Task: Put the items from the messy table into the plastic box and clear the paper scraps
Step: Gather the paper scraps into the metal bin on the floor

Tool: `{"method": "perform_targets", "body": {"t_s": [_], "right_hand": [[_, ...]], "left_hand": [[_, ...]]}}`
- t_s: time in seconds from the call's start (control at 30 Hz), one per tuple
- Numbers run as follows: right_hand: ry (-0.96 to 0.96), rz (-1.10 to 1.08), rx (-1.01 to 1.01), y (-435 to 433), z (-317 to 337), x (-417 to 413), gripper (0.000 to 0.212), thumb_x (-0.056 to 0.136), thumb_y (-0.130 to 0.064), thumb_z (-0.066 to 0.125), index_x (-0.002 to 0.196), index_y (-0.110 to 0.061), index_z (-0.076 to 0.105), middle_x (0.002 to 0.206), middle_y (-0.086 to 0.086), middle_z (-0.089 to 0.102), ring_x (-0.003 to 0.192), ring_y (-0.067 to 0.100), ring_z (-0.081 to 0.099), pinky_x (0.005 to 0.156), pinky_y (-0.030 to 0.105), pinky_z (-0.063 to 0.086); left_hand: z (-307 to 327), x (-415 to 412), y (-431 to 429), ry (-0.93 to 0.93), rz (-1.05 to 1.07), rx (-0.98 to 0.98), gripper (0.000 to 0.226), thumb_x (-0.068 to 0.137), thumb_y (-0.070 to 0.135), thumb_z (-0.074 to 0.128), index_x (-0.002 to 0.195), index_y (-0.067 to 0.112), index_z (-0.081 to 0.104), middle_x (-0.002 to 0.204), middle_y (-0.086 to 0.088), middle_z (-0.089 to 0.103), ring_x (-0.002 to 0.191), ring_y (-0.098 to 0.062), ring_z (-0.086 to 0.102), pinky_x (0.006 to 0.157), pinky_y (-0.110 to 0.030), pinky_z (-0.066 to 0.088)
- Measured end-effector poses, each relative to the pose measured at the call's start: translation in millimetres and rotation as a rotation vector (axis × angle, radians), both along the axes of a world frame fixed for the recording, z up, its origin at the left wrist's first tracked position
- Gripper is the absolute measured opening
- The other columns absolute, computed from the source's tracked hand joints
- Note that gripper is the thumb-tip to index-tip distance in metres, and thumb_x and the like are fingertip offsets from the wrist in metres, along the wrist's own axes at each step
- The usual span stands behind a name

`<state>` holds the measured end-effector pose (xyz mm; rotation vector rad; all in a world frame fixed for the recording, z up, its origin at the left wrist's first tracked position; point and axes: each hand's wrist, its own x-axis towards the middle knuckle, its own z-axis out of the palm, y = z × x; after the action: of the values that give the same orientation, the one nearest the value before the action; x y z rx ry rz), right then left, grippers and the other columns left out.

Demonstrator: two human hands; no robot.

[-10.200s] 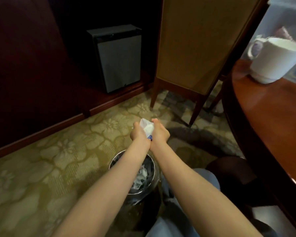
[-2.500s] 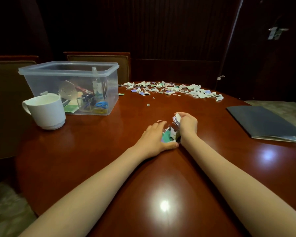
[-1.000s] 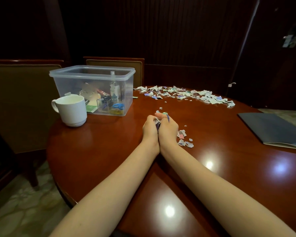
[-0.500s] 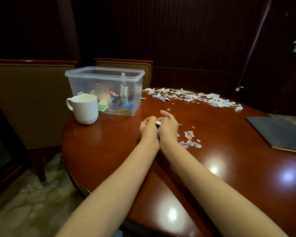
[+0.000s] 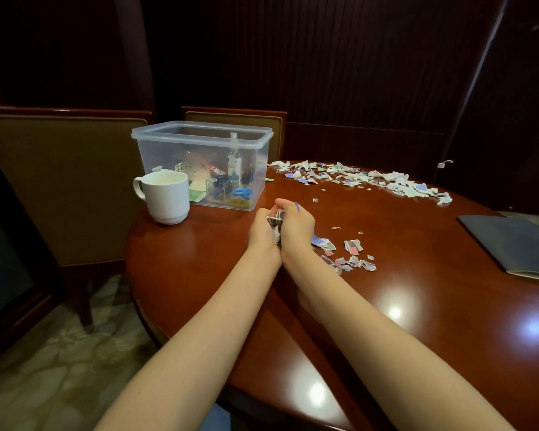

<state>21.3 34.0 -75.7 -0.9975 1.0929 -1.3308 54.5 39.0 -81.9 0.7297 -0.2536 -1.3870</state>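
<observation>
Both hands are cupped together over the round, glossy red-brown wooden bench (image 5: 417, 306), heels of the palms touching. The left hand (image 5: 263, 231) and right hand (image 5: 296, 227) form one pressed-together grip around a small wad of torn white and coloured paper scraps (image 5: 276, 220), whose edges show in the gap between the palms. Just right of the right wrist, a loose cluster of scraps (image 5: 347, 256) lies on the bench. A long band of torn paper (image 5: 361, 178) stretches along the far edge. The clear rectangular plastic box (image 5: 199, 135), lidless, stands at the far left of the bench and holds a small spray bottle, blue-handled scissors and other small items. A white ceramic mug (image 5: 164, 197) stands just in front of its left corner. A dark grey folder (image 5: 511, 241) lies at the right edge
</observation>
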Motion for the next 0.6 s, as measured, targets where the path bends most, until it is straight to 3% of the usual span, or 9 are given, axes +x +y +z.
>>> {"method": "perform_targets", "body": {"t_s": [0.17,0.3,0.37,0.43,0.53,0.6], "right_hand": [[0.044,0.068,-0.047,6.6,3.0,39.7,0.030,0.094,-0.007,0.038,0.093,-0.013,0.067,0.095,0.006,0.063,0.089,0.021,0.059,0.085,0.035,0.050],[0.037,0.134,-0.074,23.0,8.7,79.1,0.034,0.093,-0.003,0.036,0.098,-0.010,0.068,0.095,0.005,0.061,0.093,0.021,0.059,0.091,0.034,0.049],[0.027,0.189,-0.083,34.8,9.8,97.9,0.035,0.091,-0.001,0.035,0.099,-0.010,0.068,0.096,0.004,0.061,0.093,0.019,0.059,0.089,0.031,0.049],[-0.016,0.256,-0.064,46.6,7.9,120.4,0.036,0.088,0.002,0.036,0.091,-0.012,0.069,0.099,0.007,0.063,0.093,0.021,0.060,0.088,0.033,0.049],[-0.120,0.341,0.000,65.2,-1.7,159.1,0.043,0.080,0.007,0.035,0.068,-0.020,0.066,0.087,0.004,0.064,0.086,0.021,0.061,0.084,0.038,0.050],[-0.141,0.400,0.044,79.7,-9.3,179.5,0.045,0.080,0.008,0.034,0.069,-0.022,0.066,0.081,0.003,0.063,0.081,0.019,0.061,0.083,0.038,0.051]], "left_hand": [[0.0,42.9,3.8,0.057,0.082,-0.056,0.031,0.095,0.017,0.030,0.070,0.015,0.047,0.044,0.001,0.054,0.039,-0.010,0.057,0.044,-0.015,0.044],[10.3,76.7,29.4,0.052,0.179,-0.118,0.035,0.098,0.015,0.025,0.071,0.012,0.047,0.051,-0.001,0.057,0.045,-0.011,0.059,0.051,-0.016,0.046],[11.4,96.3,41.3,0.024,0.284,-0.097,0.033,0.097,0.012,0.029,0.072,0.009,0.050,0.049,-0.003,0.060,0.039,-0.011,0.060,0.043,-0.014,0.047],[8.3,119.6,53.8,-0.006,0.382,-0.076,0.026,0.094,0.010,0.034,0.075,0.011,0.052,0.057,-0.004,0.060,0.036,-0.010,0.058,0.039,-0.014,0.046],[-1.0,151.3,75.5,-0.013,0.451,-0.040,0.029,0.092,0.010,0.032,0.068,0.011,0.050,0.044,-0.002,0.056,0.033,-0.011,0.055,0.036,-0.011,0.042],[-9.1,173.8,94.1,0.036,0.466,-0.009,0.029,0.091,0.011,0.032,0.067,0.010,0.049,0.045,-0.002,0.054,0.034,-0.013,0.056,0.038,-0.011,0.043]]}}
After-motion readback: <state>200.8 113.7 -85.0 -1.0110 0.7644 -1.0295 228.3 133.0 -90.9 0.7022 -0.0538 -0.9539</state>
